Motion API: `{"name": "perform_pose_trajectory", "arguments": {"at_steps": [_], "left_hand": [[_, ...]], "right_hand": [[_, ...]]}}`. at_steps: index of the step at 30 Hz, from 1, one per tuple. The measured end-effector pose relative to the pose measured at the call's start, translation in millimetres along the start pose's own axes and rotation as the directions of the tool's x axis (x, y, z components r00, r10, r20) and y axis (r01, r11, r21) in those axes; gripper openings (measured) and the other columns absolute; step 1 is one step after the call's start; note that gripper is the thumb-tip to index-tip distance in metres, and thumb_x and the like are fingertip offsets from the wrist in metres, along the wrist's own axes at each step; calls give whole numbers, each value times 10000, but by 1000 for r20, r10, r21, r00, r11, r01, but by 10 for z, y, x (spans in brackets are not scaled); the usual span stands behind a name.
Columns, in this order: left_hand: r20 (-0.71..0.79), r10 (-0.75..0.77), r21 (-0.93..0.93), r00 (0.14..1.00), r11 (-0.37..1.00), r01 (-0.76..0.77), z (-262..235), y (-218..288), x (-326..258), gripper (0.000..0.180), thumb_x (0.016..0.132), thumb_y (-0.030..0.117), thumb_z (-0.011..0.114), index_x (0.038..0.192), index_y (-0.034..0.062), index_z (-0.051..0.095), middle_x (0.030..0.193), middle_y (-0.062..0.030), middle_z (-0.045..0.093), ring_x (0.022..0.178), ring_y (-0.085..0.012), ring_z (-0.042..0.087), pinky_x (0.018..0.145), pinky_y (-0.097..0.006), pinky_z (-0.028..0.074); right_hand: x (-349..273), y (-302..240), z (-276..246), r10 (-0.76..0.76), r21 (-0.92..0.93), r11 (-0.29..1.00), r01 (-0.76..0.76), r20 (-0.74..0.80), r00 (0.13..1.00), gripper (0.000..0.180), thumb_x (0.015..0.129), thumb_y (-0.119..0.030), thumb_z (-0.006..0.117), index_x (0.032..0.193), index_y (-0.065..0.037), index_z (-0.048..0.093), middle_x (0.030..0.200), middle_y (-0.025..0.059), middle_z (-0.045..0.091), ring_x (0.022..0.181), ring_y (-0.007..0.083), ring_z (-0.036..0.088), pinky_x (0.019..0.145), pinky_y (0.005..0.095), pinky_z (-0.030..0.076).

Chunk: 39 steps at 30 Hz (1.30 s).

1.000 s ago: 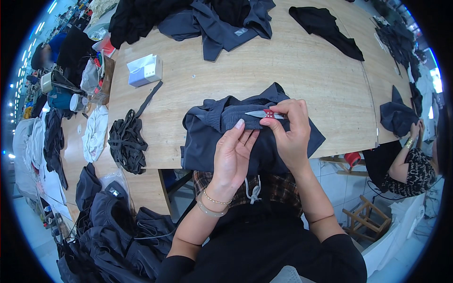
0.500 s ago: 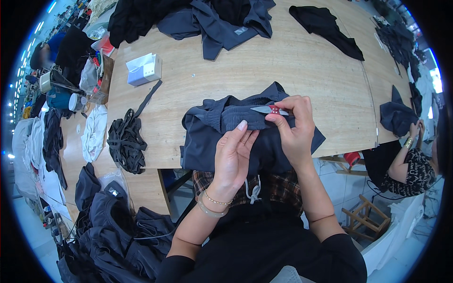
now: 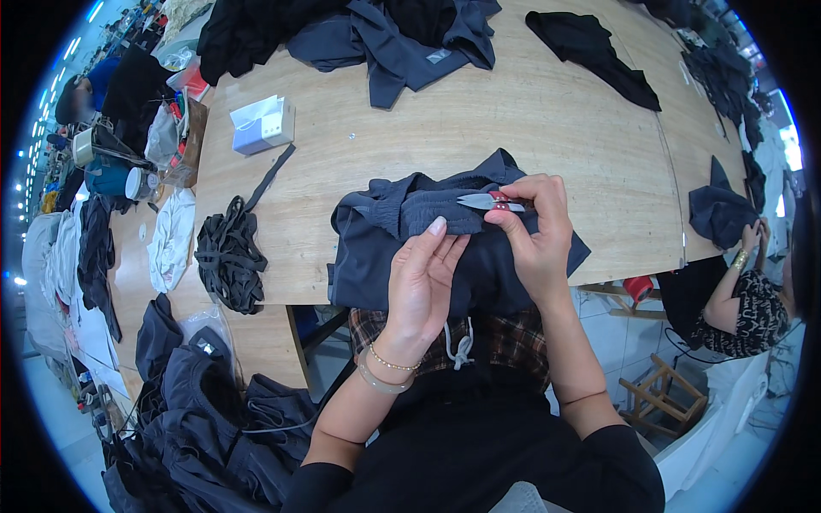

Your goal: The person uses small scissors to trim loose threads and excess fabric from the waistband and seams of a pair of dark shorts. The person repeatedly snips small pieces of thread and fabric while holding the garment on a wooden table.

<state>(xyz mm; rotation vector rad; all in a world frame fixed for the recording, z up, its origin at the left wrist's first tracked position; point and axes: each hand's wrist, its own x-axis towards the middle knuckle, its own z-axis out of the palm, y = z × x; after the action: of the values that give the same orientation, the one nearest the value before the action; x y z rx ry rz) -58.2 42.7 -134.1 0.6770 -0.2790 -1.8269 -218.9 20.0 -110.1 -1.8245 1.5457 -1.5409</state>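
Note:
A dark blue-grey garment (image 3: 368, 265) with a gathered elastic waistband (image 3: 428, 211) lies at the table's near edge in front of me. My left hand (image 3: 423, 278) pinches the waistband's near edge, thumb on top and fingers curled beneath. Between the thumb and fingers of my right hand (image 3: 540, 227) is a pair of thread snips (image 3: 492, 202), red in the middle with silver blades. The blades point left over the waistband, their tips slightly apart. Whether they touch the cloth or a thread I cannot tell.
Left of the garment are a tangle of black straps (image 3: 231, 261) and a tissue box (image 3: 263, 126). Dark garments (image 3: 402, 51) lie along the far side, more (image 3: 197, 419) at lower left. A co-worker's hands (image 3: 753, 235) handle dark cloth at right, near a wooden stool (image 3: 663, 393).
The snips' blades have parted slightly at the tips. Both hands and the garment stay almost where they were.

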Motion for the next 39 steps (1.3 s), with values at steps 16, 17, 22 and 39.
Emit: {"name": "perform_pose_trajectory", "arguments": {"at_steps": [16, 17, 22, 39], "left_hand": [[-76, -100, 558, 992, 821, 125, -334, -21, -178, 275, 1040, 201, 629, 1085, -46, 742, 1037, -122, 768, 1017, -199, 724, 928, -330, 539], [-103, -156, 794, 982, 582, 176, -498, 8, -285, 290, 1033, 214, 642, 1085, -51, 748, 993, -129, 775, 982, -200, 735, 875, -320, 550], [-141, 113, 979, 983, 166, 122, -663, 328, -661, 191, 978, 150, 687, 1090, 13, 761, 852, -139, 713, 740, -171, 675, 668, -292, 511], [-326, 109, 518, 939, 851, 81, -1083, 410, 419, 242, 1016, 102, 601, 1196, -49, 663, 1122, -176, 742, 940, -274, 750, 855, -389, 618]], "right_hand": [[10, 129, -100, 272, 291, 927, -238, -83, 959, 293, 951, -141, 743, 1180, -32, 597, 1078, 44, 607, 972, 144, 552, 936, 276, 441], [17, 200, -175, 299, 287, 924, -254, -125, 946, 310, 960, -160, 742, 1195, -32, 585, 1045, 34, 578, 947, 134, 531, 911, 274, 437], [-67, 611, -525, 426, -13, 904, -427, -24, 904, 304, 915, -225, 807, 930, -43, 565, 793, -34, 411, 718, 104, 400, 681, 270, 406], [-678, 1062, -14, 288, -443, 855, -271, -30, 957, 189, 894, -127, 738, 1050, -39, 678, 950, 123, 657, 787, 337, 702, 701, 433, 543]]}}
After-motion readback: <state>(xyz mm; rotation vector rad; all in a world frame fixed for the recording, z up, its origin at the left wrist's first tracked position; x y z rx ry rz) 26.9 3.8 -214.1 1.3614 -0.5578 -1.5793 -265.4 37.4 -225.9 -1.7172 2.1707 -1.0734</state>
